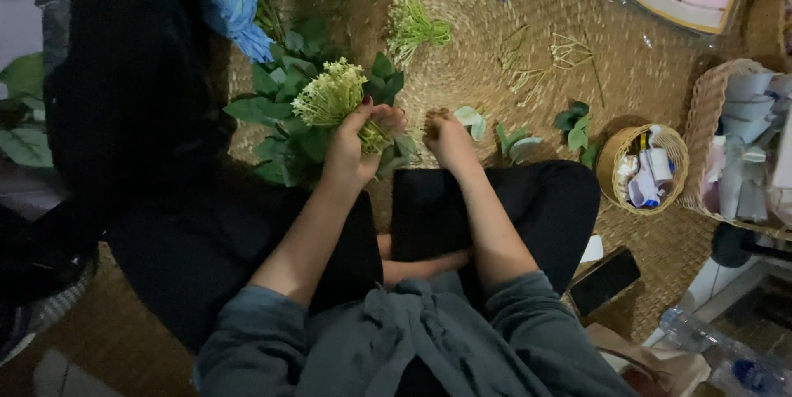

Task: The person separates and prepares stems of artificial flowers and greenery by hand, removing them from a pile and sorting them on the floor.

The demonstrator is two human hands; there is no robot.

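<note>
My left hand (356, 143) grips a bunch of pale green-white filler flowers (330, 93) with broad green leaves (276, 117) around it, held above the woven mat (470, 67). My right hand (450, 140) rests on the mat just right of the bunch, fingers curled down near a loose pale leaf (470, 118); whether it pinches anything is hidden. I sit cross-legged in dark trousers.
Blue flowers (235, 1) lie at the top left, another pale sprig (412, 28) and cut stems (549, 55) at top centre. A small round basket (643, 168), a larger basket of white rolls (738, 137), a phone (604, 280) and a plastic bottle (718, 356) are on the right.
</note>
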